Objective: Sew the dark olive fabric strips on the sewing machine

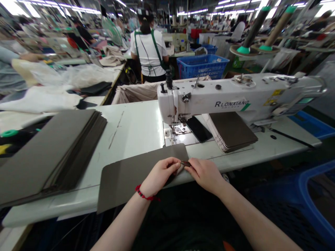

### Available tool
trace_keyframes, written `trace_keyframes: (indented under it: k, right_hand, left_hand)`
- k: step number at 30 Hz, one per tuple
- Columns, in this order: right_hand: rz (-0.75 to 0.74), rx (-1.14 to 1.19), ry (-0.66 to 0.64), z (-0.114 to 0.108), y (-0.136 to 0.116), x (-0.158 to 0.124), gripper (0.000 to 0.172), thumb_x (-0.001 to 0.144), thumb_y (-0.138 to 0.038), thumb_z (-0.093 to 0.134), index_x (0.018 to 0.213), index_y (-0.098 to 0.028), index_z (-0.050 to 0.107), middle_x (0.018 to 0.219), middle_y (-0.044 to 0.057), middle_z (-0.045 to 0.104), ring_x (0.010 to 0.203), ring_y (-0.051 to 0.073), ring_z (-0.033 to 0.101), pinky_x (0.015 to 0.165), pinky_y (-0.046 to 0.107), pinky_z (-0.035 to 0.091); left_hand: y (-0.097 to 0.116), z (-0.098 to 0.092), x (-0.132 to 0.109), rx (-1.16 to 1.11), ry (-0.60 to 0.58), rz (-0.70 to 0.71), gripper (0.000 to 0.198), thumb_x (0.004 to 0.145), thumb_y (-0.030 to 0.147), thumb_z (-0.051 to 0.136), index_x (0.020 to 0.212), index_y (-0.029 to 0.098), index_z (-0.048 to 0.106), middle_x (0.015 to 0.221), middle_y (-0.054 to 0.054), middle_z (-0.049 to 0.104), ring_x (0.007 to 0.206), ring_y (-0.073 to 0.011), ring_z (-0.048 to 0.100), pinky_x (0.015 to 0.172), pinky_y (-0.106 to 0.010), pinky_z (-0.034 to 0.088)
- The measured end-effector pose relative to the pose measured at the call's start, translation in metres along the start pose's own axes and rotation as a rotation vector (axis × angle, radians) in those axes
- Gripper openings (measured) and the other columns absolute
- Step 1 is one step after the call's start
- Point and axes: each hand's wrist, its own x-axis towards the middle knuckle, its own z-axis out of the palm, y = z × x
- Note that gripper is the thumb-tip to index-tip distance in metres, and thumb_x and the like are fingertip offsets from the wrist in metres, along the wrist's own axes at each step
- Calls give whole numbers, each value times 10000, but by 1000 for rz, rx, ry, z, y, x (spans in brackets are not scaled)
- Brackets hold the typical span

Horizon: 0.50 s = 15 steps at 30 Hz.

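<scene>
A grey-brown flat panel (136,165) lies on the sewing table's front edge, its left end hanging over. Over the panel's right end, my left hand (163,174) has thumb and forefinger pinched together; whatever is between them is too small to make out. My right hand (205,174) is closed around a small dark pointed tool (186,163), which looks like thread snips. Its tip meets the left fingertips. Just behind both hands is the needle area of a white sewing machine (204,99).
A thick stack of similar panels (52,150) sits at left. Right of the needle are a black phone (199,129) and a smaller panel stack (232,130). Blue baskets stand behind (202,66) and at lower right (303,188). A person (149,48) works ahead, facing away.
</scene>
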Motion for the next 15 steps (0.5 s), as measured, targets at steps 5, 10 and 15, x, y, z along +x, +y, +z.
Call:
trace_keyframes:
  k: [5, 10, 15]
  right_hand:
    - [-10, 6, 24, 1, 1, 1, 283, 1004, -408, 376, 883, -200, 522, 775, 29, 642, 655, 167, 565, 581, 290, 260]
    - [89, 193, 123, -6, 9, -6, 274, 1009, -387, 363, 859, -207, 506, 707, 1, 599, 651, 157, 573, 592, 270, 315]
    - [228, 269, 173, -8, 18, -34, 254, 977, -424, 427, 958, -195, 537, 660, -17, 575, 593, 151, 562, 566, 260, 350]
  left_hand:
    - [-3, -2, 1, 12, -6, 5, 280, 906, 402, 502, 898, 152, 630, 677, 22, 536, 605, -109, 438, 559, -206, 328]
    - [-1, 3, 0, 54, 6, 27, 304, 916, 412, 486, 923, 150, 641, 705, 5, 576, 632, -124, 496, 592, -218, 374]
    - [4, -9, -11, 209, 56, 123, 319, 933, 440, 469, 1017, 201, 664, 962, -37, 662, 880, -186, 603, 812, -279, 454]
